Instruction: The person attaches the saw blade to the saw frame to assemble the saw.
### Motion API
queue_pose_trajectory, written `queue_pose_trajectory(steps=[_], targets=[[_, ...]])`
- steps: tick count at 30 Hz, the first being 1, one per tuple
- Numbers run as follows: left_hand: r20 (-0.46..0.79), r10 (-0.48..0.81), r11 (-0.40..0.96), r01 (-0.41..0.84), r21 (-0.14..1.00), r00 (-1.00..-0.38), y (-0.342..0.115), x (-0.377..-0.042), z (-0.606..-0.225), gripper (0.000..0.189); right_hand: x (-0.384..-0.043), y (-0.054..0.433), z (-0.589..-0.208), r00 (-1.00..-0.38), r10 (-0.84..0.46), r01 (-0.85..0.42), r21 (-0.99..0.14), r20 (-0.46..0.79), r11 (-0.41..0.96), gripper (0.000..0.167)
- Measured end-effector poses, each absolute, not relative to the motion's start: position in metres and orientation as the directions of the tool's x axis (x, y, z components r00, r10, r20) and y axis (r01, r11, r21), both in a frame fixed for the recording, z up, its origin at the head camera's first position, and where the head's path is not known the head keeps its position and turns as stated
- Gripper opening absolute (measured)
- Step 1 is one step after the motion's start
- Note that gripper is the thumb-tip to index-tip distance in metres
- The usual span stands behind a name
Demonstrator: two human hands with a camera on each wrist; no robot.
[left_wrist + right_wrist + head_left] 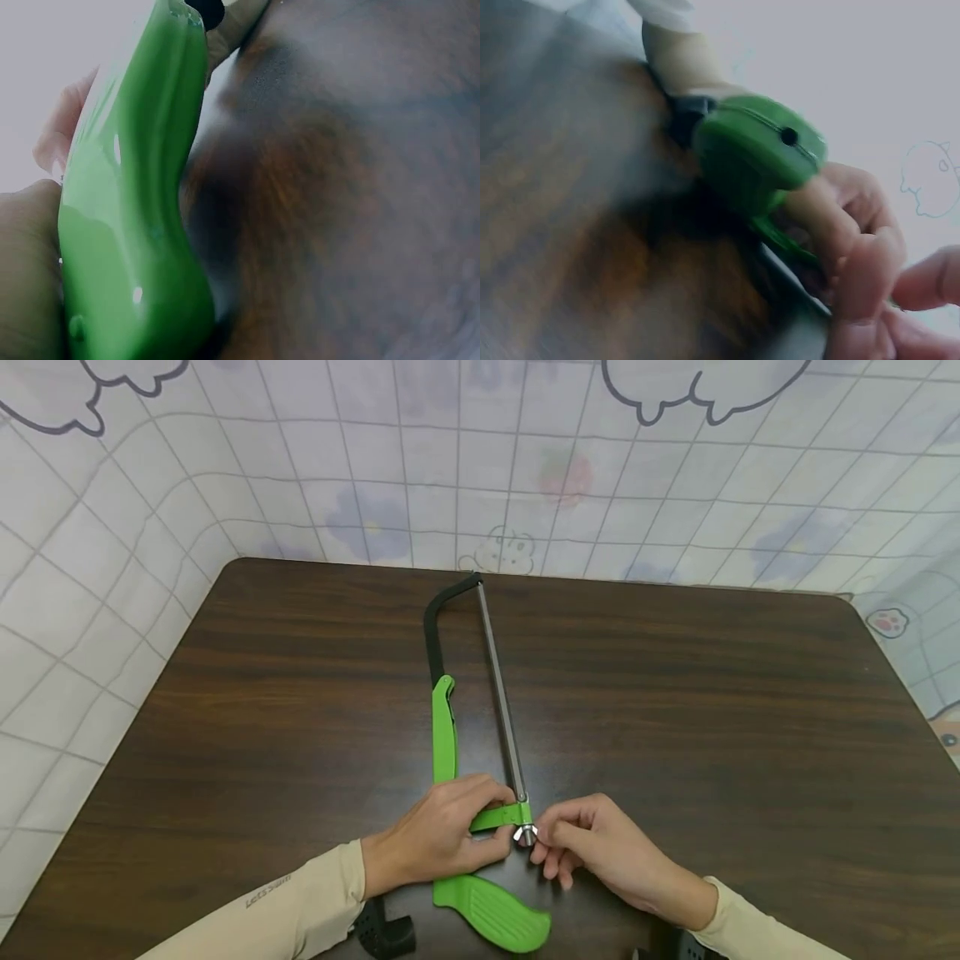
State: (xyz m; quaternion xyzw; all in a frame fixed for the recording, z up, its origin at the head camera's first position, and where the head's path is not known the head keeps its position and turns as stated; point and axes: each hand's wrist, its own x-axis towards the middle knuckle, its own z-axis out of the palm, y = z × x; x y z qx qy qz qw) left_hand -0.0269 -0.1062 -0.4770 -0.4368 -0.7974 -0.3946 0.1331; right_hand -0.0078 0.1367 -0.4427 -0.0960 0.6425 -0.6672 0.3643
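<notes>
A hacksaw [444, 735] with a green handle, black front frame and silver blade [500, 693] lies on the table, its far end pointing away from me. My left hand [450, 827] grips the green frame, fingers and thumb on either side of the short arm by the near blade end. At that end sits a silver wing nut [526, 835], and the thumb and forefinger of my right hand [588, 843] pinch at its right edge. The green handle [135, 210] fills much of the left wrist view. In the right wrist view the handle's butt [757, 150] partly hides the left hand.
The dark wood table [675, 693] runs up to a white gridded cloth [495, 468] behind it, which also hangs along the left and right sides. Black wrist devices [386, 935] show under both forearms near the front.
</notes>
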Motion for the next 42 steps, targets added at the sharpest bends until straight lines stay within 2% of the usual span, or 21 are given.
queue_pose_trajectory(steps=[6,10,13,22,27,38,42], targets=[[0.541,0.606,0.31,0.799,0.516,-0.584,-0.11,-0.031,-0.482,0.021,-0.02,0.139,-0.442,-0.695,-0.636,0.194,-0.94,-0.335,0.282,0.028],[0.535,0.614,0.316,0.802,0.506,-0.58,-0.112,-0.032,-0.484,0.02,-0.024,0.141,-0.441,-0.719,-0.611,0.04,-0.897,-0.332,0.441,0.022],[0.535,0.621,0.326,0.81,0.488,-0.573,-0.112,-0.034,-0.485,0.02,-0.026,0.141,-0.441,-0.739,-0.597,-0.038,-0.866,-0.311,0.498,0.02],[0.557,0.627,0.351,0.836,0.421,-0.544,-0.112,-0.037,-0.488,0.017,-0.027,0.14,-0.447,-0.752,-0.623,-0.172,-0.847,-0.216,0.503,0.019],[0.555,0.625,0.365,0.834,0.413,-0.548,-0.111,-0.037,-0.49,0.015,-0.027,0.139,-0.451,-0.761,-0.626,-0.252,-0.811,-0.171,0.528,0.017],[0.46,0.64,0.445,0.785,0.432,-0.616,-0.108,-0.036,-0.49,0.017,-0.031,0.139,-0.454,-0.781,-0.602,-0.258,-0.79,-0.169,0.556,0.016],[0.43,0.663,0.466,0.787,0.403,-0.613,-0.107,-0.037,-0.49,0.018,-0.033,0.142,-0.456,-0.781,-0.606,-0.28,-0.784,-0.149,0.554,0.017]])
